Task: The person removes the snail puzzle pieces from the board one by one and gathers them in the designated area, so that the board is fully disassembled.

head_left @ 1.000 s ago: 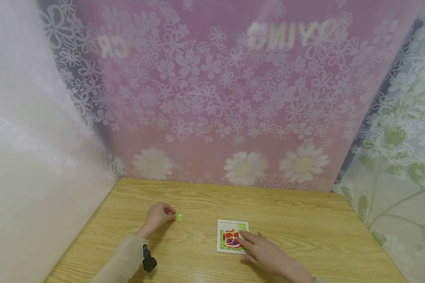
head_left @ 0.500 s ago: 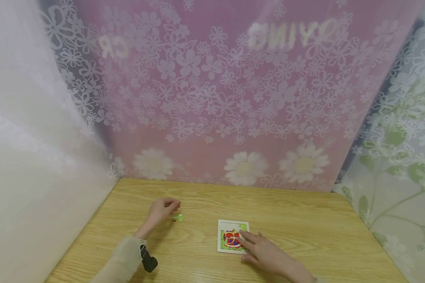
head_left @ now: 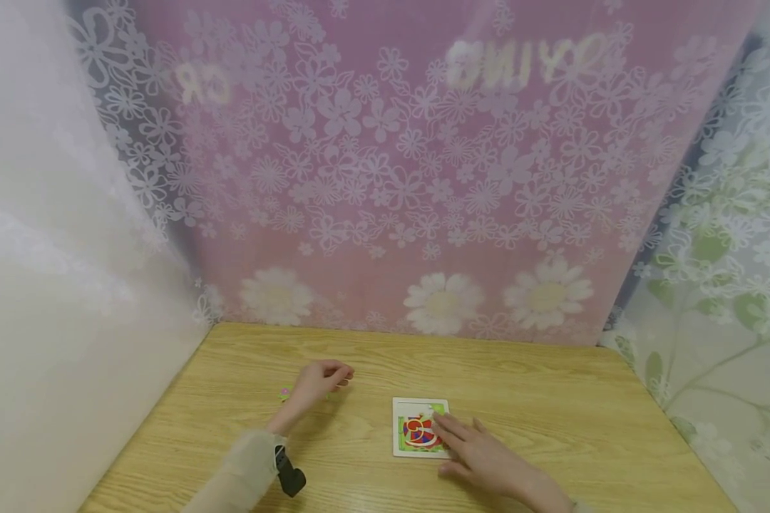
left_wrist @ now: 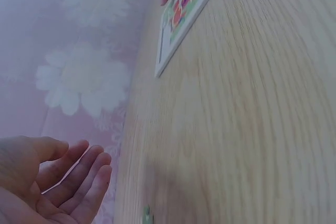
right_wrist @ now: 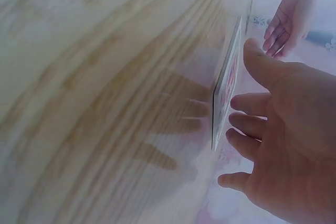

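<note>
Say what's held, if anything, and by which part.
The right grip holds nothing, lying over the right edge of the puzzle; whether the left grip pinches anything can't be told.

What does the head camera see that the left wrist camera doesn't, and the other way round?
Only the head view shows the black wrist device, the left sleeve and the letters on the pink curtain.

Only the left wrist view shows the palm side of the left hand.

Both show the left hand itself, at least some of the right hand, the jigsaw puzzle, the wooden table and white daisies on the curtain.
</note>
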Demonstrator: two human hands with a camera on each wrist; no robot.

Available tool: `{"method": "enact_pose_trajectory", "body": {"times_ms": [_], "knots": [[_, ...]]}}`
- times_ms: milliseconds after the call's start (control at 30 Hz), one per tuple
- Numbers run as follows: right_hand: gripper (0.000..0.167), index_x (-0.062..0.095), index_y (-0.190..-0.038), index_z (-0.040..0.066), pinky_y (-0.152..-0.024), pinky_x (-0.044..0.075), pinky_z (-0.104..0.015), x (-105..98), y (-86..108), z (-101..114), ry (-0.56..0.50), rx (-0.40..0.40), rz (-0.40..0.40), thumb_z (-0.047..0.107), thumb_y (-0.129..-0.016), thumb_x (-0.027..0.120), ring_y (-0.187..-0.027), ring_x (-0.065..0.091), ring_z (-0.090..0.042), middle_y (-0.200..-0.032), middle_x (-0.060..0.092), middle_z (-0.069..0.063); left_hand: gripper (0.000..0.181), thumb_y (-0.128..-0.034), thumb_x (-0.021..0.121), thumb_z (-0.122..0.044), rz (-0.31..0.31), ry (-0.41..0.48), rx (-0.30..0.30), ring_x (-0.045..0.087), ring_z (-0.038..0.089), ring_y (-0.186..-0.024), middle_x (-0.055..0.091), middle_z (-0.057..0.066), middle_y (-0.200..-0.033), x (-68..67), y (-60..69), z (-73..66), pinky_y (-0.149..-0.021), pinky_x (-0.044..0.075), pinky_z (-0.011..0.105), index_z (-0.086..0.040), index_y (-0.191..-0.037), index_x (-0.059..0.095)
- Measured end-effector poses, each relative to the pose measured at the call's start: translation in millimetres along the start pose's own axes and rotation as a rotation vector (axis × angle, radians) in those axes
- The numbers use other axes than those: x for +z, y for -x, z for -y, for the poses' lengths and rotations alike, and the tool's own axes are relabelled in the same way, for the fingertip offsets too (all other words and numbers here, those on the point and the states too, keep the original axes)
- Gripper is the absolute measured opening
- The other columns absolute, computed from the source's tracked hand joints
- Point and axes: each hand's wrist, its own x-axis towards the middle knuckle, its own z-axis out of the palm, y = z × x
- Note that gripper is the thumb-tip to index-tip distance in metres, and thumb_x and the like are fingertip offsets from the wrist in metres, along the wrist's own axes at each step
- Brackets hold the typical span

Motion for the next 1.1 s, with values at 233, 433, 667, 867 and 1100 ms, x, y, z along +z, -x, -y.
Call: {"method": "enact_pose_trajectory", "body": {"times_ms": [233, 433, 667, 867, 1100], "knots": [[0.068, 0.046, -0.150, 0.000, -0.106, 0.033, -0.074, -3, 6.9, -4, -0.024, 0.042, 0.038, 0.049, -0.102, 0.053, -0.139, 0.045, -0.041, -0.155, 0.044, -0.019, 0.028, -0.1046, 0.059, -0.018, 0.042, 0.000, 0.032, 0.073, 0.030, -0.096, 0.075, 0.014, -0.105, 20.9, -10.3, -9.2, -0.080, 0.062, 0.042, 0.004, -0.116, 0.072], [0.069, 0.043, -0.152, 0.002, -0.108, 0.030, -0.073, -1, 12.0, -5, -0.045, 0.052, 0.084, 0.052, -0.104, 0.048, -0.142, 0.042, -0.040, -0.158, 0.040, -0.016, 0.028, -0.1048, 0.058, -0.018, 0.095, 0.020, 0.077, 0.073, 0.030, -0.095, 0.075, 0.018, -0.105, 40.0, -17.7, -19.2, -0.078, 0.062, 0.038, 0.004, -0.115, 0.073], [0.071, 0.046, -0.151, 0.002, -0.107, 0.033, -0.072, -2, 13.3, -3, -0.040, 0.058, 0.089, 0.054, -0.102, 0.049, -0.140, 0.046, -0.035, -0.157, 0.042, -0.016, 0.030, -0.1049, 0.058, -0.019, 0.168, 0.053, 0.080, 0.073, 0.031, -0.092, 0.074, 0.019, -0.103, 65.9, -26.2, -32.0, -0.080, 0.062, 0.042, 0.006, -0.114, 0.072], [0.073, 0.045, -0.152, 0.001, -0.109, 0.034, -0.069, -2, 13.5, 2, -0.029, 0.079, 0.105, 0.055, -0.102, 0.048, -0.139, 0.047, -0.035, -0.157, 0.042, -0.017, 0.026, -0.1039, 0.060, -0.018, 0.208, 0.037, 0.037, 0.074, 0.028, -0.088, 0.076, 0.013, -0.098, 89.9, -30.7, -40.1, -0.076, 0.062, 0.038, 0.003, -0.108, 0.075], [0.073, 0.047, -0.149, -0.002, -0.107, 0.038, -0.067, -1, 14.1, 4, 0.010, 0.064, 0.100, 0.054, -0.103, 0.048, -0.139, 0.048, -0.033, -0.156, 0.044, -0.018, 0.024, -0.1022, 0.061, -0.014, 0.271, 0.059, -0.016, 0.074, 0.032, -0.085, 0.075, 0.017, -0.094, 108.2, -25.8, -45.5, -0.074, 0.062, 0.041, 0.006, -0.103, 0.075]]}}
